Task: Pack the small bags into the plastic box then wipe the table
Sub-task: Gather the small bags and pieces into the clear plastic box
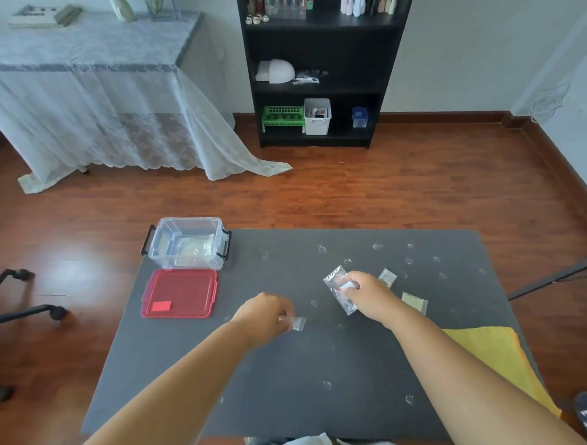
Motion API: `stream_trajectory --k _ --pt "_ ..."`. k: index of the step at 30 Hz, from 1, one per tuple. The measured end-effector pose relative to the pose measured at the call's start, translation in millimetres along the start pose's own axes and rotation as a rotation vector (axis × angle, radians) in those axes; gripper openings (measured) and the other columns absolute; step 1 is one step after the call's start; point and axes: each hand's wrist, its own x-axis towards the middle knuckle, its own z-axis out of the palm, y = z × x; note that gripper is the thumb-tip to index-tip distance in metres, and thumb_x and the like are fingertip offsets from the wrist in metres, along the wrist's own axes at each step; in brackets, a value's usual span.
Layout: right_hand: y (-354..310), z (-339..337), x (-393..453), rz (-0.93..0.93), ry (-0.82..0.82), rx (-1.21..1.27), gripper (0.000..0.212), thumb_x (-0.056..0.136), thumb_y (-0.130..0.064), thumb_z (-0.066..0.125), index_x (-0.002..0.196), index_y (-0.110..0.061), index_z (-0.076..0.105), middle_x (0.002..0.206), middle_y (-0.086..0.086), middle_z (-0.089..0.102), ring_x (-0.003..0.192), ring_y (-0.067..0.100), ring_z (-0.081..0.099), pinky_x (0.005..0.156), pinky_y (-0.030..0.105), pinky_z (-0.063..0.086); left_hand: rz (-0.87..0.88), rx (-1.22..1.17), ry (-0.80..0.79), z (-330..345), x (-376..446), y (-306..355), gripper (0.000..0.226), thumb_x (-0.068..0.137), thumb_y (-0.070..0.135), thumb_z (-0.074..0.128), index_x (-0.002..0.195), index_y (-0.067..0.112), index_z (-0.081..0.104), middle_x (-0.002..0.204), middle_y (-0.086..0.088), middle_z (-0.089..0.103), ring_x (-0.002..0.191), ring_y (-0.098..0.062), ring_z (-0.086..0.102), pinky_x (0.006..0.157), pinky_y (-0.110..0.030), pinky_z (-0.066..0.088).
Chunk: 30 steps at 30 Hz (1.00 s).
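Fingers of the left hand (265, 316) pinch a small bag (298, 323); the right hand (366, 293) grips a larger bag (337, 288), its print unreadable. Two bags (387, 277) (414, 302) lie beside it. Open box (187, 243) sits far left, above its red lid (180, 293).

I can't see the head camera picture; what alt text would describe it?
Two bare hands reach over a dark grey table: the left hand pinches a small clear bag, and the right hand rests on a larger clear bag. An open plastic box sits at the far left, its red lid beside it; a yellow cloth lies at right.
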Motion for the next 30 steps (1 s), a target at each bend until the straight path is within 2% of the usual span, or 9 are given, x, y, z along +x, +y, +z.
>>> stream_trajectory --k 6,8,10,13,16,22,25,27,30 --pt "-88.2 21.4 23.3 -0.156 -0.085 0.015 0.042 0.090 -0.011 0.042 0.118 -0.036 0.062 0.080 -0.013 0.037 0.070 0.009 0.044 0.056 0.023 0.032 -0.018 -0.151 0.216 -35.2 -28.4 -41.3 0.011 0.087 0.021 0.060 0.087 0.024 0.071 0.070 0.016 0.057 0.059 0.000 0.051 0.056 -0.016 0.037" --pt "-125.2 31.2 30.3 -0.225 -0.116 -0.002 0.050 0.088 -0.005 0.040 0.121 -0.036 0.060 0.081 -0.017 0.035 0.068 -0.001 0.039 0.052 0.017 0.030 -0.002 -0.135 0.293 -48.8 -37.9 -54.6 0.018 0.090 0.015 0.056 0.096 0.021 0.072 0.075 0.018 0.056 0.064 0.002 0.050 0.058 -0.007 0.034" --pt "-164.8 42.7 36.1 -0.327 -0.110 -0.017 0.049 0.089 -0.001 0.042 0.121 -0.033 0.062 0.088 -0.017 0.044 0.070 -0.002 0.045 0.050 0.014 0.032 0.020 -0.116 0.374 -62.9 -47.1 -67.5 0.024 0.091 0.010 0.054 0.103 0.019 0.072 0.081 0.013 0.059 0.074 -0.006 0.053 0.065 -0.005 0.035" --pt "-218.2 64.0 43.5 -0.491 0.022 -0.058 0.039 0.089 -0.004 0.049 0.110 -0.032 0.067 0.097 -0.005 0.061 0.087 0.014 0.059 0.060 0.019 0.046 0.024 -0.106 0.492 -82.1 -58.3 -86.1 0.023 0.090 0.013 0.057 0.103 0.023 0.072 0.090 0.009 0.070 0.087 -0.014 0.060 0.077 -0.025 0.047" --pt "-250.8 88.3 55.0 -0.552 0.081 -0.098 0.031 0.090 -0.009 0.052 0.108 -0.030 0.067 0.094 -0.005 0.063 0.085 0.016 0.060 0.073 0.036 0.055 -0.004 -0.102 0.582 -97.1 -66.2 -103.5 0.017 0.088 0.019 0.060 0.096 0.028 0.072 0.091 0.016 0.071 0.090 -0.014 0.059 0.079 -0.032 0.047" --pt "-264.7 130.0 84.0 -0.411 -0.014 -0.269 0.041 0.088 -0.011 0.048 0.115 -0.038 0.061 0.114 0.004 0.055 0.105 0.023 0.053 0.085 0.037 0.052 -0.048 -0.052 0.733 -112.2 -72.8 -137.2 0.008 0.085 0.029 0.064 0.082 0.037 0.063 0.077 0.029 0.061 0.085 0.000 0.052 0.090 -0.035 0.026" --pt "-260.5 137.0 91.0 -0.405 -0.090 -0.281 0.058 0.087 -0.003 0.044 0.133 -0.037 0.050 0.122 -0.001 0.058 0.120 0.021 0.042 0.091 0.033 0.044 -0.069 -0.015 0.800 -117.8 -68.8 -150.7 0.004 0.085 0.035 0.064 0.084 0.038 0.063 0.076 0.033 0.058 0.093 0.008 0.045 0.087 -0.031 0.016" --pt "-255.1 135.3 93.0 -0.420 -0.050 -0.231 0.066 0.084 0.005 0.040 0.137 -0.033 0.047 0.127 -0.001 0.055 0.121 0.021 0.039 0.087 0.031 0.040 -0.094 -0.018 0.825 -124.4 -62.0 -158.4 0.002 0.085 0.038 0.063 0.086 0.040 0.062 0.074 0.035 0.058 0.099 0.006 0.043 0.088 -0.030 0.012" --pt "-241.6 127.6 94.3 -0.459 0.099 -0.152 0.061 0.083 0.007 0.038 0.130 -0.028 0.054 0.118 0.001 0.054 0.113 0.023 0.044 0.086 0.031 0.038 -0.148 -0.034 0.845 -137.2 -46.0 -165.7 0.002 0.086 0.043 0.061 0.086 0.044 0.062 0.072 0.038 0.056 0.102 0.004 0.039 0.085 -0.029 0.009"
